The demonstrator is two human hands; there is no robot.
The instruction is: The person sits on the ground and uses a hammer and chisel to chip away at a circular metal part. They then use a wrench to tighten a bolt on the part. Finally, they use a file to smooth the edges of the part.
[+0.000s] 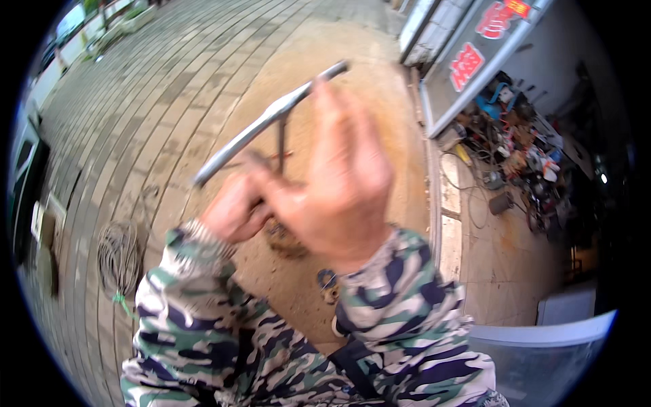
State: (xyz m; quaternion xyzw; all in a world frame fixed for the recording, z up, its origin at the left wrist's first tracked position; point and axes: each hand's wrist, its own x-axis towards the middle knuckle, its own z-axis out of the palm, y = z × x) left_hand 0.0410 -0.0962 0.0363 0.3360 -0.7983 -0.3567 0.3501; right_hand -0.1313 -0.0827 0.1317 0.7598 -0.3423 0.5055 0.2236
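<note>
A T-shaped metal hand tool [277, 108] is in front of me, its silvery bar slanting up to the right and thicker at the middle. From that middle a thin dark shaft [281, 144] runs down toward my hands. My right hand [349, 180] is blurred by motion, its fingers stretched upward with the tips beside the bar's upper end. Lower and to the left, my left hand [234, 207] has curled fingers; what they hold is hidden. Below the hands, a brownish round part [286, 243] shows on the ground, partly covered.
A coil of rope [119, 258] lies on the paving at left. Near my feet is a small round blue-and-brown part [327, 281]. At right stand a glass door [447, 74] with red stickers, a heap of tools and parts [536, 163], and a translucent panel [542, 346].
</note>
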